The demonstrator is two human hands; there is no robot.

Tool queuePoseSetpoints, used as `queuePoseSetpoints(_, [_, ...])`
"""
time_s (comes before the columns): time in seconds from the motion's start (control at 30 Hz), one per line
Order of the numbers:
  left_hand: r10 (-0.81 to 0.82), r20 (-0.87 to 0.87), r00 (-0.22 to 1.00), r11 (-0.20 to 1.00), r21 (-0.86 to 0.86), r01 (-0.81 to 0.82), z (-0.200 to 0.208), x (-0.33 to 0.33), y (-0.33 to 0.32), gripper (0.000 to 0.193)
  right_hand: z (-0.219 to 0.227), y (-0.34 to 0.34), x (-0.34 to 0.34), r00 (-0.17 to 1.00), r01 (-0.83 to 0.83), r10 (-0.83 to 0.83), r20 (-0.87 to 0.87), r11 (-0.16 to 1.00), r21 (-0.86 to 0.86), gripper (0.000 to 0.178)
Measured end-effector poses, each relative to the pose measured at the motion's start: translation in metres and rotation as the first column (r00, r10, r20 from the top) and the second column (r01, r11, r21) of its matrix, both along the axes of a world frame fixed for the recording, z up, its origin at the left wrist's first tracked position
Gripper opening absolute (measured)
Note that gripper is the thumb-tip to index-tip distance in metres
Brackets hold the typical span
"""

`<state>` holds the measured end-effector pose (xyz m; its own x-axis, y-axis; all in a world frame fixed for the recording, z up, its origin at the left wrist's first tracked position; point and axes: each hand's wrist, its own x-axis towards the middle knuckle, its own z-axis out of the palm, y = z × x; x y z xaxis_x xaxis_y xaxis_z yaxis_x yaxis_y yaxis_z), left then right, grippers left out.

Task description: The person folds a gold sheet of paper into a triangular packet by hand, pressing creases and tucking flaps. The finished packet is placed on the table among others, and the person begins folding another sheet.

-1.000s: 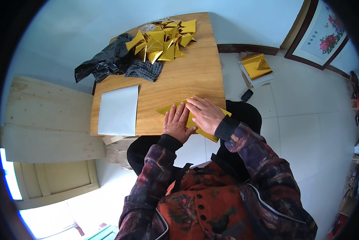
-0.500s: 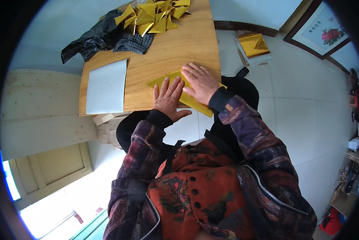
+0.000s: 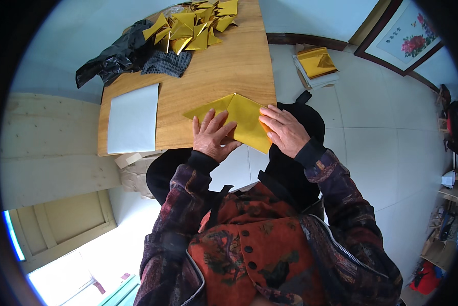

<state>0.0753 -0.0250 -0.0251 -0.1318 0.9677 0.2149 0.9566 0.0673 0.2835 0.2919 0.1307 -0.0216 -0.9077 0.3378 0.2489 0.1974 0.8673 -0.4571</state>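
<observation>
A sheet of shiny gold paper (image 3: 244, 120), folded to a peak at its far side, lies at the table's near right corner and juts past the edge. My left hand (image 3: 213, 137) rests on its left part with the fingers spread, holding nothing. At the paper's right edge, my right hand (image 3: 286, 131) has its fingers curled over the rim, where an orange-looking strip seems lifted; its palm side is hidden. A pale rectangular sheet (image 3: 133, 120) lies flat on the table, left of my left hand.
Several folded gold paper pieces (image 3: 191, 28) are heaped at the table's (image 3: 224, 66) far end. Beside them are a black plastic bag (image 3: 119, 56) and a dark grey textured cloth (image 3: 168, 62). Gold sheets (image 3: 315, 62) sit on a white stack on the floor, right of the table.
My right hand has moved right and slightly down, from the paper's middle to its right edge, uncovering the centre crease. My left hand stays on the left part, its fingers bending slightly.
</observation>
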Motion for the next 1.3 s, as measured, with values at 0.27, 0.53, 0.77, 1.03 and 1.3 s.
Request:
queuePoseSetpoints(0.27, [-0.034,0.008,0.999,0.995,0.094,0.033,-0.010,-0.007,-0.002,0.050,-0.003,0.002,0.003,1.000,-0.001,0.001,-0.004,0.999,-0.054,0.038])
queuePoseSetpoints(0.53, [-0.047,-0.024,0.999,0.999,-0.004,0.047,0.004,-0.001,-0.003,0.074,0.005,-0.004,0.016,0.996,-0.038,0.032,0.082,0.996,0.078,0.044])
queuePoseSetpoints(0.77, [-0.020,-0.015,1.000,1.000,0.009,0.020,0.001,0.002,-0.001,0.071,-0.006,-0.012,0.007,0.998,-0.031,0.039,-0.044,0.985,0.171,0.034])
queuePoseSetpoints(1.03, [-0.009,0.083,0.997,1.000,0.027,0.006,-0.004,0.005,0.001,0.044,-0.001,-0.008,0.003,0.953,-0.004,-0.071,-0.293,0.968,-0.249,0.011])
queuePoseSetpoints(1.3, [0.071,0.246,0.967,0.996,0.036,-0.082,-0.003,0.009,0.008,0.018,0.013,-0.012,-0.005,0.974,0.154,-0.213,-0.080,0.878,-0.453,0.013])
